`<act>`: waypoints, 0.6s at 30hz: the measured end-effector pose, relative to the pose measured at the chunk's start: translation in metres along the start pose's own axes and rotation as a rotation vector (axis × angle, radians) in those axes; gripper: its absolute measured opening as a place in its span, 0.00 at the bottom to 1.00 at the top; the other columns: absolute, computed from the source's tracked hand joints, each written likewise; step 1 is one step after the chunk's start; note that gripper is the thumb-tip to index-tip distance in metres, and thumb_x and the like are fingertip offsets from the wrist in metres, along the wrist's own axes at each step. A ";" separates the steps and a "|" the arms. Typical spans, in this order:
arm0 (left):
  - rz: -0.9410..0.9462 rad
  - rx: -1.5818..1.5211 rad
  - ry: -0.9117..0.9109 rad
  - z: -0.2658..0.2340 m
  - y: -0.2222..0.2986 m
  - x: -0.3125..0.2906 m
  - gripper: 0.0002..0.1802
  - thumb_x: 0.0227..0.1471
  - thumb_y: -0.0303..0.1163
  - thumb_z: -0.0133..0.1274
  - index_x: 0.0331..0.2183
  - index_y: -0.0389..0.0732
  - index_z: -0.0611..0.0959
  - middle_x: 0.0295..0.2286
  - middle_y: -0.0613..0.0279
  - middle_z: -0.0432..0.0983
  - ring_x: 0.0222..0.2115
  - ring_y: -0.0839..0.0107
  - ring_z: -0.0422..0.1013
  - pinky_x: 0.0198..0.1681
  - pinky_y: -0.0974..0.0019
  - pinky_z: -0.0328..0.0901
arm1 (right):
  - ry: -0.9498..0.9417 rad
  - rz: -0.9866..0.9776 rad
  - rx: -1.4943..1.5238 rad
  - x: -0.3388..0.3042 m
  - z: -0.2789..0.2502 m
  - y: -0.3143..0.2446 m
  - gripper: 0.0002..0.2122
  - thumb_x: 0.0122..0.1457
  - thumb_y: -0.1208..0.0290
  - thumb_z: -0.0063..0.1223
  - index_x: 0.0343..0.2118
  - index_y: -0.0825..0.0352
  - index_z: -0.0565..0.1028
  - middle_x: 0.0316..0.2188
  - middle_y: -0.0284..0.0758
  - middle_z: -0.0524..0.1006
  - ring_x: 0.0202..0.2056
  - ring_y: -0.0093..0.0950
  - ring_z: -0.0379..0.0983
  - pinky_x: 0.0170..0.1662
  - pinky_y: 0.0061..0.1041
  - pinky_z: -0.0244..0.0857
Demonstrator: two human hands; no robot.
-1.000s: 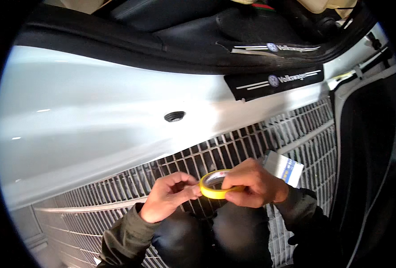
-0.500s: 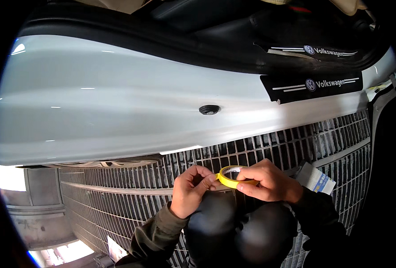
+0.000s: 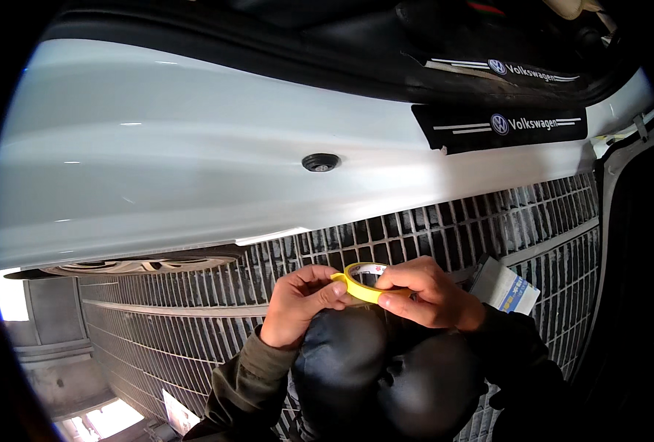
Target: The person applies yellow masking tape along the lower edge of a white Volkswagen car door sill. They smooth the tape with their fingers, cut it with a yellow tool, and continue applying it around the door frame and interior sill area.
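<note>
A roll of yellow tape (image 3: 364, 292) is held between my two hands, just above my knees. My right hand (image 3: 426, 295) grips the roll, with the thumb on its outside and fingers reaching into the ring. My left hand (image 3: 297, 302) pinches the tape's loose end between thumb and forefinger, close to the roll. The white cardboard core shows inside the ring. In front of my hands stands the white side of a car (image 3: 194, 162), with a round black fitting (image 3: 321, 163) in its panel.
A black sill strip (image 3: 504, 129) lies on the car's door sill, below the dark doorway. Slatted metal grating (image 3: 445, 221) covers the floor. A white and blue box (image 3: 509, 286) rests right of my hands. The open door's dark edge (image 3: 607, 221) stands at the far right.
The view has shifted slightly, so the car and my hands sit a little further left and higher. My hands still hold the tape roll and its end in nearly the same way.
</note>
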State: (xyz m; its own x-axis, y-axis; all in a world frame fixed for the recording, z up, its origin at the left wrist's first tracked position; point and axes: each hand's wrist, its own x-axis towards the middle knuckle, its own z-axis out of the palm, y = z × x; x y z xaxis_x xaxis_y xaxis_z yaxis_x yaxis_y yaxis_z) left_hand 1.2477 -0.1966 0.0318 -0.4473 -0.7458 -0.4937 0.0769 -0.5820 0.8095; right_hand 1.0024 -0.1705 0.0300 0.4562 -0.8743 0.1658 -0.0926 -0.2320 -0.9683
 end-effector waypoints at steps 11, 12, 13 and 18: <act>0.285 0.171 0.328 0.025 -0.016 0.004 0.06 0.55 0.23 0.58 0.34 0.29 0.81 0.27 0.58 0.80 0.28 0.76 0.76 0.32 0.75 0.69 | 0.107 0.067 -0.399 -0.013 -0.004 0.005 0.12 0.60 0.65 0.56 0.39 0.67 0.73 0.26 0.39 0.79 0.19 0.30 0.75 0.22 0.27 0.67; 0.321 0.183 0.385 0.026 -0.015 0.003 0.06 0.55 0.23 0.59 0.33 0.29 0.81 0.27 0.59 0.80 0.28 0.76 0.76 0.32 0.75 0.69 | 0.161 0.053 -0.477 -0.013 -0.004 0.012 0.13 0.60 0.64 0.57 0.41 0.67 0.72 0.26 0.39 0.80 0.20 0.30 0.76 0.22 0.28 0.67; 0.357 0.196 0.440 0.026 -0.015 0.001 0.06 0.55 0.24 0.59 0.33 0.29 0.81 0.26 0.59 0.80 0.28 0.77 0.76 0.32 0.75 0.69 | 0.169 0.092 -0.542 -0.015 -0.006 0.015 0.13 0.60 0.63 0.56 0.42 0.66 0.72 0.26 0.39 0.80 0.20 0.31 0.77 0.22 0.28 0.67; 0.415 0.212 0.547 0.032 -0.010 0.004 0.06 0.54 0.24 0.60 0.32 0.30 0.81 0.25 0.61 0.80 0.26 0.79 0.74 0.32 0.75 0.69 | 0.242 0.225 -0.737 -0.010 -0.023 0.005 0.08 0.61 0.65 0.55 0.38 0.64 0.76 0.21 0.38 0.78 0.20 0.34 0.76 0.23 0.31 0.65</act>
State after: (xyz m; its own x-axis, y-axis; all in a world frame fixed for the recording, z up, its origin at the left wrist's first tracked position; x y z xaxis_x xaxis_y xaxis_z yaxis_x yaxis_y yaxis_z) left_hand 1.2170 -0.1835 0.0316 0.0963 -0.9799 -0.1749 -0.0560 -0.1808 0.9819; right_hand 0.9767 -0.1728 0.0274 0.1604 -0.9821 0.0992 -0.7578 -0.1869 -0.6252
